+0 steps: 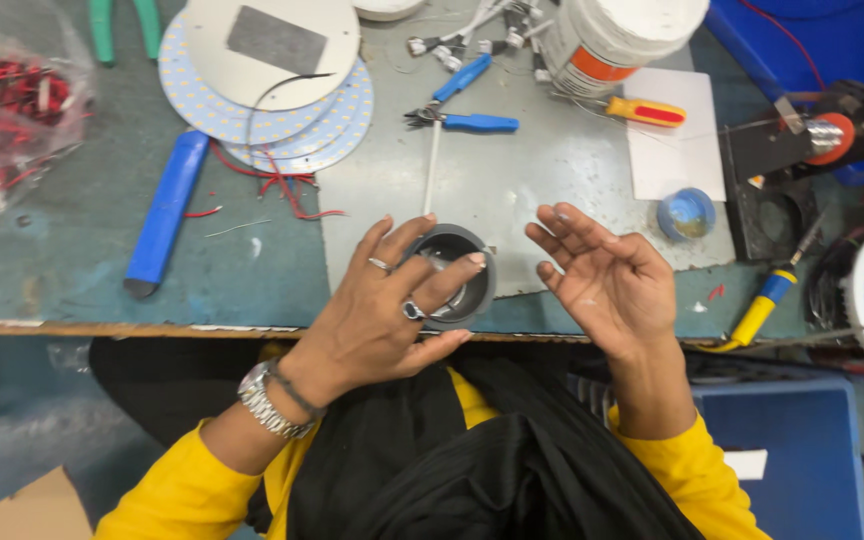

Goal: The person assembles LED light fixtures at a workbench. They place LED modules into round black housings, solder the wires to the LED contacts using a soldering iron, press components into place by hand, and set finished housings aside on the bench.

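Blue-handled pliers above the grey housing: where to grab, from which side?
Judging by pose, take the blue-handled pliers by the two splayed handles, coming from the right. The jaws point left toward the white rod; the handle ends lie free on the metal sheet.

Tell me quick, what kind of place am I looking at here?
Most likely a small workbench for assembling LED lights. Round LED boards are stacked at the back, blue-handled pliers and screwdrivers lie about, and the left hand holds a grey lamp housing.

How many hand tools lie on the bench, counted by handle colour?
Blue-handled pliers: 1
Green-handled pliers: 1
Yellow-and-red screwdriver: 1
Yellow-and-blue screwdriver: 1
Total: 4
The left hand holds a grey round housing.
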